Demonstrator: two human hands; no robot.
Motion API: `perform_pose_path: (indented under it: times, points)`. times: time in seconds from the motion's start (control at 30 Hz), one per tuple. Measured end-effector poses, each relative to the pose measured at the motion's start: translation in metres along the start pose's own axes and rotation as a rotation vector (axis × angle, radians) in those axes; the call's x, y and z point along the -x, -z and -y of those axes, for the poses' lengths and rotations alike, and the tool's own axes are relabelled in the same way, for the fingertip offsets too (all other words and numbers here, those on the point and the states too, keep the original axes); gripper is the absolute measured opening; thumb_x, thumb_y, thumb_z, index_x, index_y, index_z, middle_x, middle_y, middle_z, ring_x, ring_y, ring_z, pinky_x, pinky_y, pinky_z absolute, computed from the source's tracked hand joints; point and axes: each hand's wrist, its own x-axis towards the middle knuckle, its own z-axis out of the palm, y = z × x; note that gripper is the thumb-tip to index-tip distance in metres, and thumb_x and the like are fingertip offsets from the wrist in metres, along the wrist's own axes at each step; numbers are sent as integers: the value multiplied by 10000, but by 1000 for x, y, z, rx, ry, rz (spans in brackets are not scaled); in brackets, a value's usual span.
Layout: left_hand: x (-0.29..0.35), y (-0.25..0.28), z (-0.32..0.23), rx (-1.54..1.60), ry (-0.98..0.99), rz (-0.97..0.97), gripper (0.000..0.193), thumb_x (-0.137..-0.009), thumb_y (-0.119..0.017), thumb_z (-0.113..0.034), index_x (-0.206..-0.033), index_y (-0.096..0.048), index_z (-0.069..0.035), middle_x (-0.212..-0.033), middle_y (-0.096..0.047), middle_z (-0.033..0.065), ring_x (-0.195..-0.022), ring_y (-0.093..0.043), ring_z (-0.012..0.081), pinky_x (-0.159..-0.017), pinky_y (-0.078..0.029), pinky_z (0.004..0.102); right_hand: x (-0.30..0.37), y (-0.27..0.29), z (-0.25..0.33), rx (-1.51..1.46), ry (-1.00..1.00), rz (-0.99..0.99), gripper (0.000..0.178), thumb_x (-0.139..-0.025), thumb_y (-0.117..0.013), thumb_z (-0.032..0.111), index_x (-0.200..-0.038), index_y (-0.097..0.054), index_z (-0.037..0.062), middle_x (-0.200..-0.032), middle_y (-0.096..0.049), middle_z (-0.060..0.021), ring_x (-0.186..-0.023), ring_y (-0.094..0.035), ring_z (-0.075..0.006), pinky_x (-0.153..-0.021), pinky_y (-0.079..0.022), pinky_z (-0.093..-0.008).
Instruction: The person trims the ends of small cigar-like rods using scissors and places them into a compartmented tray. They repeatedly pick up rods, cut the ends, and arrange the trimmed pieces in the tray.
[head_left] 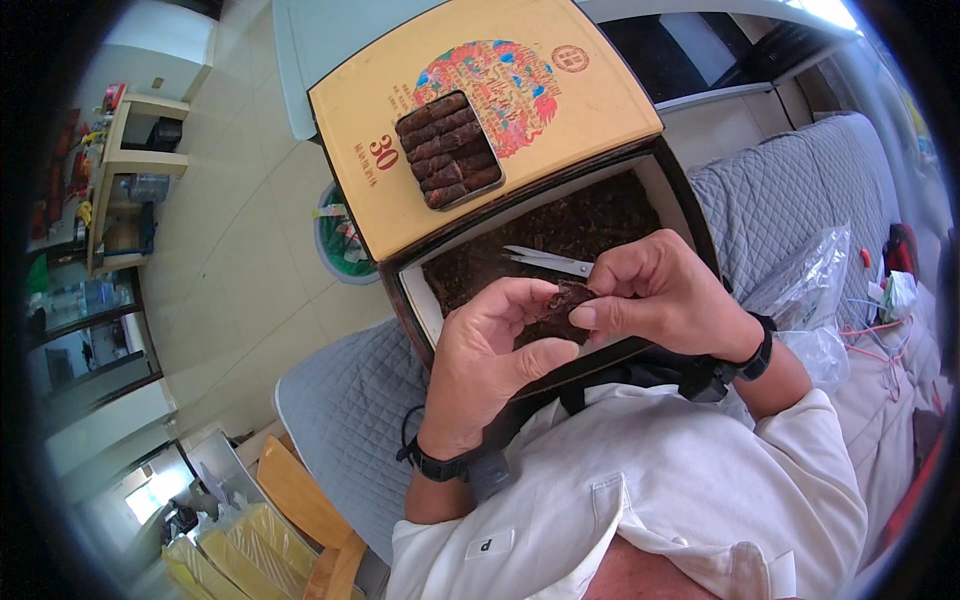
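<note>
Between my fingertips is a small, crinkled dark-brown leaf piece (pixel 573 296). My right hand (pixel 665 295) pinches it between thumb and forefinger. The curled fingers of my left hand (pixel 480 345) grip its other side, with the left thumb held lower. Scissors (pixel 545 260) point leftward with blades slightly apart; their handles are hidden by my right hand, so I cannot tell whether it holds them. Below lies a box (pixel 690 215) of dark shredded leaf (pixel 600 210). A metal tin (pixel 492 188) of several dark, cigar-like rolls (pixel 440 145) sits on the yellow lid (pixel 370 100).
A bin (pixel 335 240) with a green liner stands left of the box on the tiled floor (pixel 235 200). Grey quilted covers (pixel 340 420) lie on both sides of me. A clear plastic bag (pixel 810 290) is at the right, and a wooden chair (pixel 310 500) at the lower left.
</note>
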Motion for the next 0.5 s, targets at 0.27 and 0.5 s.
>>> perform_pose_path:
  times: [0.27, 0.5]
  points:
    - [2, 16, 6, -226, -82, 50, 65, -835, -783, 59, -882, -742, 44, -899, -685, 29, -845, -622, 108, -789, -502, 256, 0, 0, 3, -77, -76, 24, 268, -943, -766, 184, -803, -684, -29, -689, -670, -12, -628, -586, -46, -587, -488, -208]
    - [1, 13, 8, -147, -94, -58, 56, -829, -787, 47, -872, -752, 40, -885, -672, 23, -838, -622, 107, -761, -495, 253, 0, -3, -2, 31, 26, 71, 267, -941, -763, 175, -810, -664, -35, -680, -638, -10, -652, -568, -44, -583, -472, -216]
